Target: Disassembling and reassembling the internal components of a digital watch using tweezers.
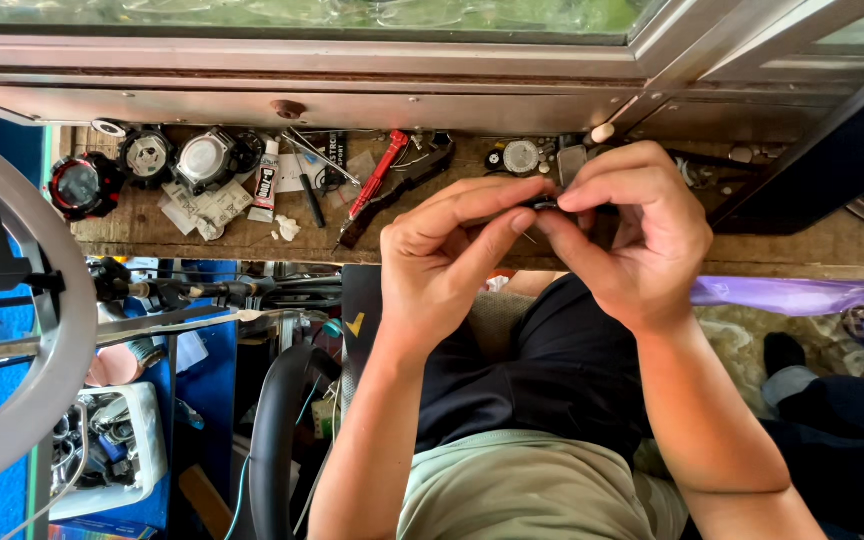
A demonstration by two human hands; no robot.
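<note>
Both hands, the left hand (447, 255) and right hand (642, 235), pinch a small dark part (546, 204) between narrowed fingers above the desk (452, 245) edge, so a slip would likely drop it into the lap or clutter below.

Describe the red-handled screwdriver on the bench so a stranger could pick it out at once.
Start at the worn wooden bench below the window frame. Left of the person's left hand, among the scattered tools, lies the red-handled screwdriver, slanting down-left. Its bright red handle sets it apart from the black pliers beside it and the white glue tube farther left.
</note>
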